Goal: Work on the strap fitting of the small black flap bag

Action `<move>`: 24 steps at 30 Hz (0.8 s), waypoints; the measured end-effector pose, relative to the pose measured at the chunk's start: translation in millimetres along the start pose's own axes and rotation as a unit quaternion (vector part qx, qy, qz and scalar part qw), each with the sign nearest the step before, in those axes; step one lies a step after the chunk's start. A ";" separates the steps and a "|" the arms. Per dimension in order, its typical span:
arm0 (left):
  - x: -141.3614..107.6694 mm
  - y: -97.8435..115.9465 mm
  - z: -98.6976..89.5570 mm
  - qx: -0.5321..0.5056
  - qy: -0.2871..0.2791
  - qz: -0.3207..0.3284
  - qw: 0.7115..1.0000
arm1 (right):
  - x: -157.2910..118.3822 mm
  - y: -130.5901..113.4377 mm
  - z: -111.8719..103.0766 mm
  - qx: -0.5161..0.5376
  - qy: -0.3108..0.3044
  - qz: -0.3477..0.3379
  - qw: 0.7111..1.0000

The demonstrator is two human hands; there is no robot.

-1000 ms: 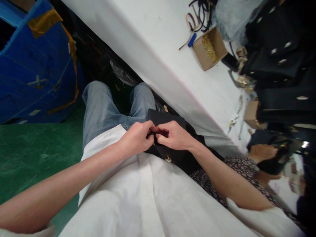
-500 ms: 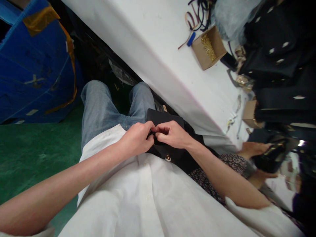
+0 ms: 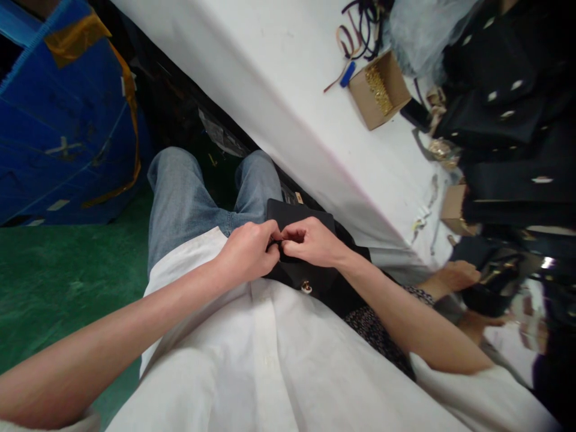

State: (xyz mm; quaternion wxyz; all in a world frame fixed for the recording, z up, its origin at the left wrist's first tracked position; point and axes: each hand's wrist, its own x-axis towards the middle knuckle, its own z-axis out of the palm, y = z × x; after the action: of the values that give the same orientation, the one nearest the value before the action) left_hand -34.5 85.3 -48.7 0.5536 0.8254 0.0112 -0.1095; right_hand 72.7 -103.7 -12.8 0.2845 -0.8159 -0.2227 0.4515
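Note:
A black bag (image 3: 310, 277) with a small gold clasp (image 3: 306, 287) rests on my lap, its flap (image 3: 299, 212) lying toward my knees. Over its left side my left hand (image 3: 252, 251) is closed, thumb and fingers pinching a narrow black strap (image 3: 275, 243). My right hand (image 3: 312, 242) meets it from the other side, thumb and index finger pinched on the same black piece. The fingertips of both hands nearly touch. What lies right between them is mostly hidden.
A white-covered table (image 3: 288, 90) runs diagonally ahead, bearing a cardboard box (image 3: 380, 90) of gold pieces, a blue item (image 3: 348, 74) and dark straps (image 3: 366, 27). Black bags (image 3: 517, 126) are heaped at right. A co-worker's hand (image 3: 456, 277) is nearby. A blue bin (image 3: 67, 126) stands left.
My hands stay pinched together at nearly the same spot over the bag. The co-worker's hand at right has shifted and now shows apart from the black item there.

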 end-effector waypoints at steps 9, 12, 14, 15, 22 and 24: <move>2.3 1.2 -0.4 0.011 -0.009 0.001 1.000 | 0.9 1.2 -11.8 0.020 -0.054 -0.002 0.998; 1.1 0.6 2.4 0.028 0.000 0.001 1.000 | 5.5 2.3 -19.1 0.014 -0.075 -0.013 0.997; -0.5 0.4 3.4 0.039 0.008 -0.003 0.999 | 8.3 2.3 -19.6 0.016 -0.079 -0.014 0.997; -1.5 0.5 3.5 0.042 0.010 -0.006 0.999 | 9.1 1.9 -18.6 0.020 -0.078 -0.014 0.997; -5.1 2.7 3.2 0.050 0.015 -0.009 0.999 | 3.7 -3.4 -3.2 0.075 -0.021 0.040 0.996; -4.7 3.1 3.6 0.047 0.006 -0.006 0.999 | 0.4 -4.5 -0.4 0.087 -0.003 0.058 0.994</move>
State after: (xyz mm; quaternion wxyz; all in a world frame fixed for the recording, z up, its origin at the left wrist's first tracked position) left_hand -39.3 81.2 -46.2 0.5135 0.8511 0.0142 -0.1081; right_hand 72.8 -100.2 -9.9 0.3269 -0.7981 -0.1353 0.4878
